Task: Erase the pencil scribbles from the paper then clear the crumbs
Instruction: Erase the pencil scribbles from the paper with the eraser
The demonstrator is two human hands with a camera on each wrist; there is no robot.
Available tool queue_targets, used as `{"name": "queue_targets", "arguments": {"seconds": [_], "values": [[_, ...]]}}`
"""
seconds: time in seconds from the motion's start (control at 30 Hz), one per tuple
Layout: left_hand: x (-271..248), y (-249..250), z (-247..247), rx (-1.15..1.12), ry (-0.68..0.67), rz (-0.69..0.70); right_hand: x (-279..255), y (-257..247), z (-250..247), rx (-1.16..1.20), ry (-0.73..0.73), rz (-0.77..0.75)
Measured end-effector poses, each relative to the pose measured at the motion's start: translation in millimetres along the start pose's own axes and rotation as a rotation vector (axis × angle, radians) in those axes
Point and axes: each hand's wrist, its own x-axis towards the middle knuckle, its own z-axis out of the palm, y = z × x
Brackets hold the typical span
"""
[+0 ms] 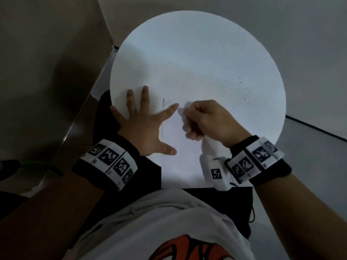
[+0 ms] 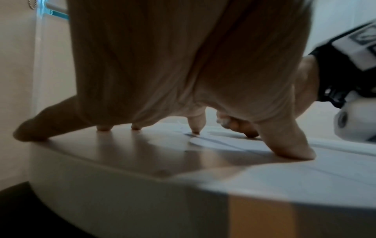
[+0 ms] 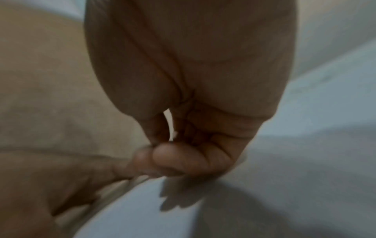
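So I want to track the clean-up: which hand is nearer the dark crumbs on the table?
Right. The right hand is just below-left of the crumbs; the left hand presses the paper farther left.

We see the white paper (image 1: 180,162) lying flat at the near table edge, faint pencil marks (image 1: 165,104) at its far-left corner, dark crumbs (image 1: 242,87) scattered far right.

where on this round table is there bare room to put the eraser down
The far half of the round white table is bare, from the far rim to the dark crumbs at right. The near edge is crowded: the left hand presses the white paper sheet, and the right hand is curled over it, gripping something white.
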Motion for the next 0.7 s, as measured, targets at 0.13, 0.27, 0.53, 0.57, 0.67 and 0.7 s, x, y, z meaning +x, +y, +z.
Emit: {"name": "queue_targets", "arguments": {"seconds": [0.13, 0.27, 0.53, 0.57, 0.67, 0.7], "values": [[0, 0, -1, 0.015, -0.017, -0.009, 10, 3, -4, -0.587, 0.077, -0.178], [-1, 1, -2, 0.034, -0.022, -0.015, 18, 10, -1, -0.667, 0.080, -0.292], [-3, 2, -5, 0.033, -0.040, -0.019, 17, 13, 5, -0.728, 0.010, -0.400], [-3, 3, -5, 0.028, -0.043, -0.018, 15, 13, 7, -0.725, -0.016, -0.402], [-1, 3, -4, 0.018, -0.034, -0.019, 20, 12, -4, -0.693, 0.088, -0.334], [-2, 2, -4, 0.019, -0.033, -0.020, 21, 11, -3, -0.700, 0.107, -0.342]]}}
